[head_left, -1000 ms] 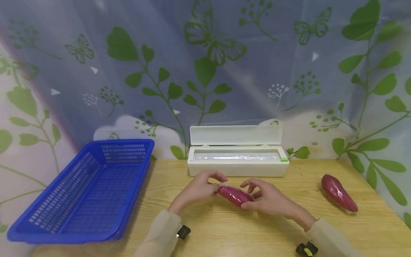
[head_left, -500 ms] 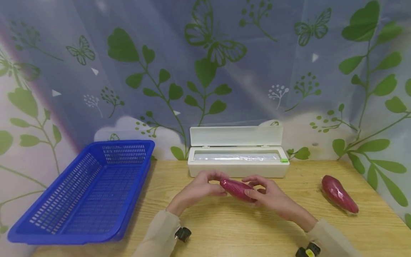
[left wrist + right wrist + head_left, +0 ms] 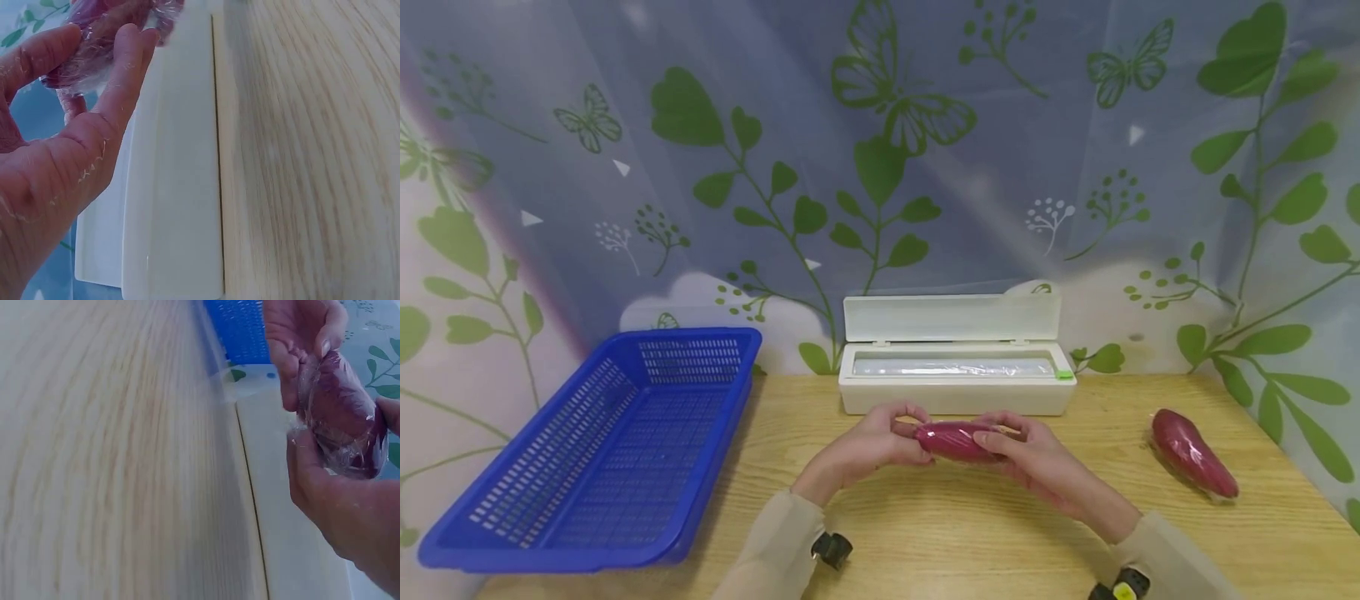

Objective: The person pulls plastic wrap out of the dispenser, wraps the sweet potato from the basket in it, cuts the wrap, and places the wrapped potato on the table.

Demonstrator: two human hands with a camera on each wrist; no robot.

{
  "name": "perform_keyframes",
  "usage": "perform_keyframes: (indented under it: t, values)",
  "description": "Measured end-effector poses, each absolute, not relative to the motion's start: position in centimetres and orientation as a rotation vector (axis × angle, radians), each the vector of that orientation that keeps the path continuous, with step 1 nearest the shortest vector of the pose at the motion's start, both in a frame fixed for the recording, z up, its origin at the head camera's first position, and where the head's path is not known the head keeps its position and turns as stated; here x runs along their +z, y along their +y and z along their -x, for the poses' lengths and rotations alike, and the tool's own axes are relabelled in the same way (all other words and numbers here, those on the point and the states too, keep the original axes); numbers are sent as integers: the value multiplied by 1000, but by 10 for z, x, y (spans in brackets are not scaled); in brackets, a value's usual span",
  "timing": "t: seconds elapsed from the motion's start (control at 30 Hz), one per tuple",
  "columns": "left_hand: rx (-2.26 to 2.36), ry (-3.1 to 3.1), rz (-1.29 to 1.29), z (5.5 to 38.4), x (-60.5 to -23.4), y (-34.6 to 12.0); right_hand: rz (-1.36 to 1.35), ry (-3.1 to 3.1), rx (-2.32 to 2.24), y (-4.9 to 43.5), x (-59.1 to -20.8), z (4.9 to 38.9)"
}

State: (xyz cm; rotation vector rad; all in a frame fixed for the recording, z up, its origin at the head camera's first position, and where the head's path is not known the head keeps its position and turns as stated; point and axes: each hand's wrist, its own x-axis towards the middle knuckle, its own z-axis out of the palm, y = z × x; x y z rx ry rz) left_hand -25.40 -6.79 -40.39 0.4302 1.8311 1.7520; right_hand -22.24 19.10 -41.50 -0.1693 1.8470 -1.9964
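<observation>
A purplish-red sweet potato [image 3: 957, 440] in clear cling film is held between both hands above the table, just in front of the white box. My left hand [image 3: 880, 443] pinches its left end between thumb and fingers. My right hand [image 3: 1047, 463] grips the right end, with the thumb lying over the top. In the right wrist view, wrinkled film bunches on the sweet potato [image 3: 342, 409] near the fingertips. The left wrist view shows only part of the sweet potato [image 3: 94, 40], at its top edge.
Behind the hands stands a white cling film box [image 3: 957, 398], lid [image 3: 951, 318] raised, with a film roll [image 3: 951, 367] inside. Another film-wrapped sweet potato [image 3: 1192, 454] lies on the table at right. A blue plastic basket [image 3: 587, 557] sits at left, before a patterned curtain.
The sweet potato has been lifted slightly and turned from a slant to nearly level. The right thumb has come over its top, and the left fingers have closed around the left end.
</observation>
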Motion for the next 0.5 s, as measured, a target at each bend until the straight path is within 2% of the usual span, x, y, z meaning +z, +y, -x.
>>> perform_keyframes:
  t: [0.5]
  values:
    - [1753, 1999, -457, 250, -405, -62, 100, 1654, -2110, 190, -410, 222]
